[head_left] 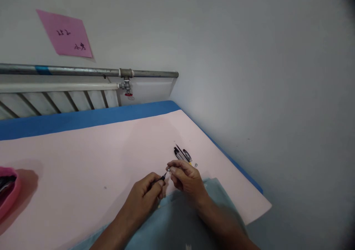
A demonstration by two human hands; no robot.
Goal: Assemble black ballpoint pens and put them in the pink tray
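Observation:
My left hand (146, 192) is closed round a thin dark pen part (163, 177), whose tip points up and right. My right hand (184, 176) is closed in a pinch on a tiny silvery piece (169, 170) right at that tip. The two hands nearly touch, above a pale blue cloth (177, 220) at the near edge. Just beyond my right hand lie a few black pens and pen parts (182, 154) on the pink sheet (111, 157), with a small metal bit (195, 165) beside them.
The pink sheet covers a blue table top (83, 119) set in a corner of grey walls. A pink case (8, 191) sits at the left edge. Behind the table run a radiator (55, 100), a metal pipe (83, 72) with a red valve (128, 94), and a pink note (66, 34).

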